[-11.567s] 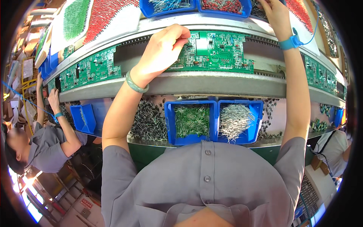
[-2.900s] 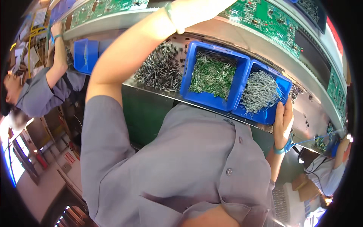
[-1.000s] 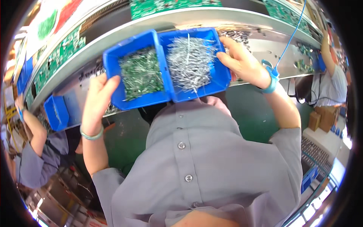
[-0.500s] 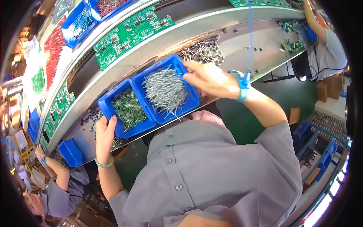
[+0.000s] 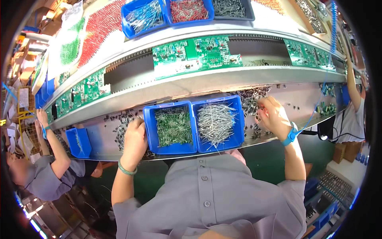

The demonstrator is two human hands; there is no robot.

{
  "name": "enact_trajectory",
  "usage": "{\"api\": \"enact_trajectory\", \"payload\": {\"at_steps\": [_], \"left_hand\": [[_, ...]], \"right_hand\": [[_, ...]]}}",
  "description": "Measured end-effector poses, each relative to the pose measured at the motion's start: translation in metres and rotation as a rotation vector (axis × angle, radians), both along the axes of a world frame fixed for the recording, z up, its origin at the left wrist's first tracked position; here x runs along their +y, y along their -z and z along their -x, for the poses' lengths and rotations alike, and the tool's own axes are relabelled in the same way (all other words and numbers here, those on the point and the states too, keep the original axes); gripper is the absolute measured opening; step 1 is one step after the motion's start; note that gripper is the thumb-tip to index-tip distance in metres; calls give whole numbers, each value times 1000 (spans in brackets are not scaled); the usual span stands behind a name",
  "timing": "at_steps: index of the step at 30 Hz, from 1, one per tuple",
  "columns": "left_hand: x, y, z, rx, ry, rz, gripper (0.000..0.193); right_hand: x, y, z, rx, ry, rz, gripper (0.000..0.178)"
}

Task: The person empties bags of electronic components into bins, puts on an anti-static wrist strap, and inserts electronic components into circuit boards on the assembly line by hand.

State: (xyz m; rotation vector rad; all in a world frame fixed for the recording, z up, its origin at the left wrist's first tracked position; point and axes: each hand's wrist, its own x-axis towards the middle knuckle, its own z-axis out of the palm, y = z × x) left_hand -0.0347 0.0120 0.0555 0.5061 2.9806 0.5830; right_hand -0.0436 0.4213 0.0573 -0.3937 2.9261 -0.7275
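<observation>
In front of me, two blue bins stand side by side on the metal ledge. The left bin [image 5: 171,150] contains green-bodied parts with wire leads; the right bin [image 5: 218,149] contains pale wire-leaded parts. My left hand [image 5: 135,140] is closed beside the left bin's outer wall, near a heap of small dark metallic parts [image 5: 122,133]. What its curled fingers hold, if anything, is hidden. My right hand [image 5: 275,116], wearing a blue wrist strap [image 5: 291,136], has its fingers pinched at another heap of dark cylindrical parts [image 5: 250,101]. Whatever lies between those fingertips is too small to name.
Beyond the ledge, green circuit boards [image 5: 195,55] sit in a rail. Behind it are bins of blue [image 5: 144,18], red [image 5: 190,12] and dark parts [image 5: 229,8]. A coiled blue cord [image 5: 333,30] hangs at right. Co-workers' arms reach in at left [image 5: 59,153] and right [image 5: 352,79].
The view has turned, and the bins now sit squarer to me. My right hand has left the right bin's edge for the dark heap; my left hand no longer grips the left bin's rim.
</observation>
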Motion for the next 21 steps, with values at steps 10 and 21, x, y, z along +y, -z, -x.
{"api": "enact_trajectory", "payload": {"at_steps": [10,21], "left_hand": [[-17,0,14,10,-144,-186,9],[-11,-4,10,48,-198,-191,11]], "right_hand": [[-12,-1,0,20,122,-26,4],[-19,-33,25,19,24,82,10]]}}
